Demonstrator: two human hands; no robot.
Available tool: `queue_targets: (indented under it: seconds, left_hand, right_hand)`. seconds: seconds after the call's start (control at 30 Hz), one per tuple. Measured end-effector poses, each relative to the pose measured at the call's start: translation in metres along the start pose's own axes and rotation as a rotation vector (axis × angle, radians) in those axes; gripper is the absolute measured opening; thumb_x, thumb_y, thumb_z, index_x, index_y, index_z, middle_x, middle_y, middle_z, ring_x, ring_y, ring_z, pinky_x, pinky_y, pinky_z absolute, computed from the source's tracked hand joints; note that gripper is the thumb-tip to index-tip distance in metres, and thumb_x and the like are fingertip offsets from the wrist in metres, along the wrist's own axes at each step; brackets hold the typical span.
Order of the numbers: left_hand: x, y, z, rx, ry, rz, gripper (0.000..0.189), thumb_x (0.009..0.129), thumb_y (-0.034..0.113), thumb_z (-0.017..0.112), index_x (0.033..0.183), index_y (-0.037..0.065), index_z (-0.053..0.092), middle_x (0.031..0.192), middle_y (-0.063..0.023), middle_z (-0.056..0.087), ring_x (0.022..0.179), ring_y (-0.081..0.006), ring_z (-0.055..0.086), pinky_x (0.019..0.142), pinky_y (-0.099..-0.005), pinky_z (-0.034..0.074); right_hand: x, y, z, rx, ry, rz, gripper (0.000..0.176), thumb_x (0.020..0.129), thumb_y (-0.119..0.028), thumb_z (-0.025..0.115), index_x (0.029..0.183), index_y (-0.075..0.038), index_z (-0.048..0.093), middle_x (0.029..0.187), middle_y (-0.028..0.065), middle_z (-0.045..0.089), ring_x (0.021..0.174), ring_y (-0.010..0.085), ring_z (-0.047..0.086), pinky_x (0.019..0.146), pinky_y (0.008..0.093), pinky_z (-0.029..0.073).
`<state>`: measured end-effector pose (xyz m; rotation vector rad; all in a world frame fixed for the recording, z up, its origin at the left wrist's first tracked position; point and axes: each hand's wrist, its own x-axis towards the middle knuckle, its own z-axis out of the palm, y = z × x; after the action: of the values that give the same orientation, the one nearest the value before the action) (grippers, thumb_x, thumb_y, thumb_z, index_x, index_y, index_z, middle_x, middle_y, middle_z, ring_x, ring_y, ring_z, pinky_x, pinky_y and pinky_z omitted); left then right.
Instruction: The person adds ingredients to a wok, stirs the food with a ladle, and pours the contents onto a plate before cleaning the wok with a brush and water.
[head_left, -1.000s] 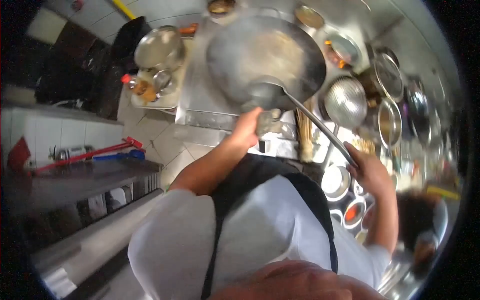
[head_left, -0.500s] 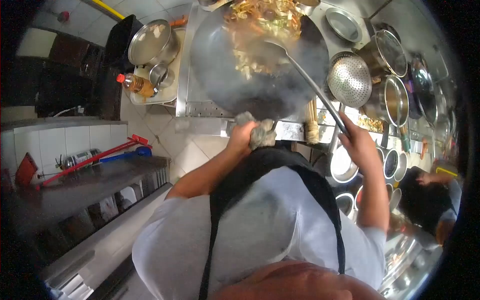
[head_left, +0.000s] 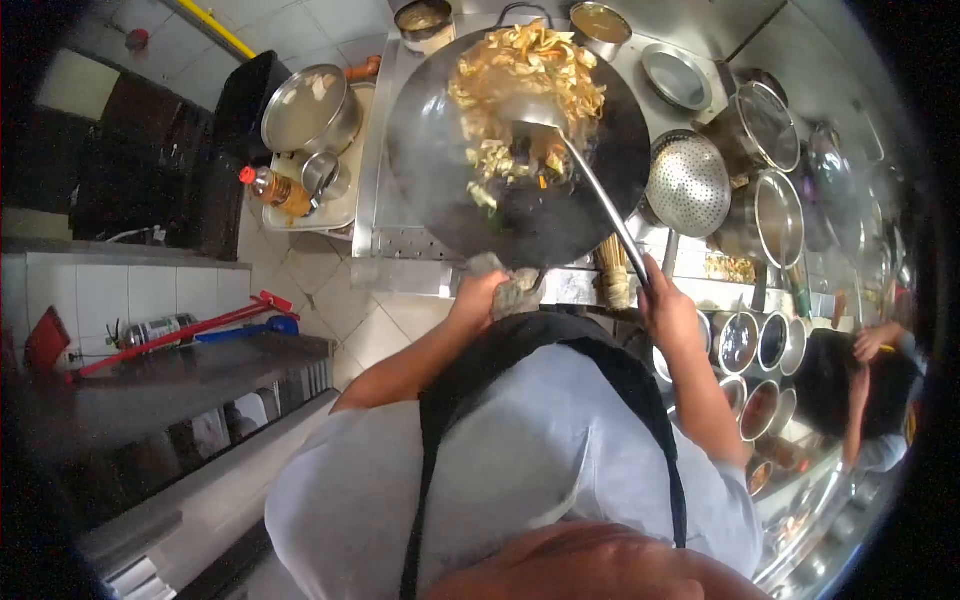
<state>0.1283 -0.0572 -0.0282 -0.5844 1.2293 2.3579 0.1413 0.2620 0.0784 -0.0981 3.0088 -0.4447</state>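
Note:
A large dark wok [head_left: 425,190] sits on the steel stove, with steam over it. Stir-fried chopped vegetables [head_left: 500,75], pale with orange bits, are heaped toward its far side. My right hand [head_left: 670,308] is closed around the long handle of a ladle [head_left: 598,185], whose bowl rests among the vegetables. At the wok's near rim my left hand [head_left: 484,292] grips a grey cloth [head_left: 517,292]. The cloth covers whatever part of the wok lies under it. Beside the wok on the right is a perforated strainer [head_left: 690,185].
A bamboo brush [head_left: 613,275] stands at the stove's front edge. Left are a pot of liquid [head_left: 310,110] and a red-capped bottle [head_left: 275,190]. Pots [head_left: 778,218] and several seasoning containers [head_left: 738,342] line the right. Another person's hands [head_left: 872,345] show at far right.
My right hand and the ladle have shifted left and nearer me. The vegetables are gathered more toward the far side, and the steam has thinned. My left hand still holds the cloth.

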Motion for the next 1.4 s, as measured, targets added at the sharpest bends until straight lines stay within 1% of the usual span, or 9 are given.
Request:
queue_targets:
  seconds: [0.1,0.23,0.33,0.37,0.57,0.77,1.1,1.17,1.4]
  left_hand:
    - [-0.006,0.048,0.041,-0.126,-0.052,0.082,0.018,0.089,0.009,0.058,0.099,-0.005,0.063,0.094,-0.0179,0.069,0.084,-0.0322,0.072,0.073,-0.045,0.062]
    - [0.083,0.069,0.052,-0.307,-0.072,-0.07,0.023,0.093,0.014,0.055,0.097,-0.007,0.064,0.094,-0.0174,0.071,0.078,-0.0306,0.072,0.071,-0.0426,0.061]
    - [0.1,0.074,0.067,-0.3,-0.049,-0.061,0.024,0.094,0.016,0.055,0.097,-0.006,0.064,0.093,-0.0175,0.071,0.078,-0.0303,0.071,0.071,-0.0439,0.06]
    - [0.104,0.077,0.071,-0.301,-0.059,-0.06,0.024,0.095,0.016,0.055,0.097,-0.006,0.064,0.093,-0.0176,0.071,0.077,-0.0305,0.071,0.071,-0.0446,0.06]
    - [0.141,0.058,0.045,-0.307,-0.017,-0.094,0.023,0.092,0.017,0.063,0.1,-0.004,0.062,0.093,-0.0161,0.069,0.081,-0.0312,0.07,0.072,-0.0456,0.06]
    - [0.113,0.071,0.055,-0.331,0.036,-0.073,0.022,0.09,0.017,0.068,0.101,0.0,0.061,0.094,-0.0135,0.068,0.084,-0.0291,0.07,0.075,-0.0444,0.059]
    - [0.11,0.073,0.057,-0.366,-0.07,-0.079,0.029,0.092,0.023,0.066,0.111,0.003,0.058,0.106,-0.0172,0.069,0.094,-0.0339,0.07,0.079,-0.0493,0.061]
    - [0.119,0.066,0.053,-0.368,-0.045,-0.084,0.028,0.091,0.021,0.067,0.11,0.002,0.059,0.105,-0.017,0.069,0.093,-0.0328,0.07,0.081,-0.0487,0.06]
    - [0.106,0.078,0.065,-0.32,0.021,-0.055,0.028,0.091,0.021,0.069,0.107,0.001,0.06,0.098,-0.0156,0.07,0.089,-0.0304,0.071,0.079,-0.0453,0.06]
  right_hand:
    - [-0.023,0.01,-0.005,0.179,-0.113,0.119,0.052,0.088,-0.017,0.067,0.138,-0.015,0.053,0.083,0.0174,0.069,0.07,0.033,0.068,0.067,0.0419,0.053]
    - [-0.032,0.006,-0.003,0.239,-0.053,0.174,0.049,0.087,-0.019,0.069,0.133,-0.01,0.058,0.075,0.0157,0.066,0.062,0.0242,0.06,0.063,0.0372,0.05]
    - [-0.016,-0.009,-0.002,0.39,0.032,0.259,0.05,0.085,-0.019,0.071,0.133,-0.01,0.058,0.079,0.0179,0.066,0.061,0.0229,0.059,0.064,0.036,0.05]
    - [-0.01,-0.013,-0.002,0.411,0.065,0.236,0.05,0.088,-0.022,0.067,0.134,-0.006,0.055,0.088,0.0252,0.069,0.071,0.0358,0.068,0.071,0.0417,0.053]
    - [0.008,-0.011,0.004,0.474,0.166,0.298,0.052,0.087,-0.021,0.069,0.135,-0.004,0.055,0.089,0.024,0.069,0.072,0.031,0.068,0.072,0.039,0.053]
    - [0.021,0.0,0.006,0.578,0.126,0.372,0.052,0.087,-0.018,0.069,0.134,0.0,0.056,0.095,0.022,0.072,0.086,0.027,0.071,0.08,0.0356,0.053]
    - [0.032,-0.015,-0.006,0.531,0.089,0.32,0.053,0.086,-0.017,0.071,0.134,0.0,0.056,0.095,0.0184,0.072,0.074,0.0197,0.066,0.074,0.0322,0.053]
    - [0.03,-0.009,0.002,0.573,0.167,0.251,0.049,0.087,-0.015,0.071,0.131,0.0,0.058,0.086,0.0067,0.065,0.073,0.0111,0.055,0.07,0.0282,0.048]
    - [0.024,-0.009,-0.004,0.542,0.156,0.225,0.05,0.085,-0.014,0.072,0.131,0.0,0.058,0.086,0.0078,0.067,0.074,0.0125,0.057,0.071,0.0289,0.049]
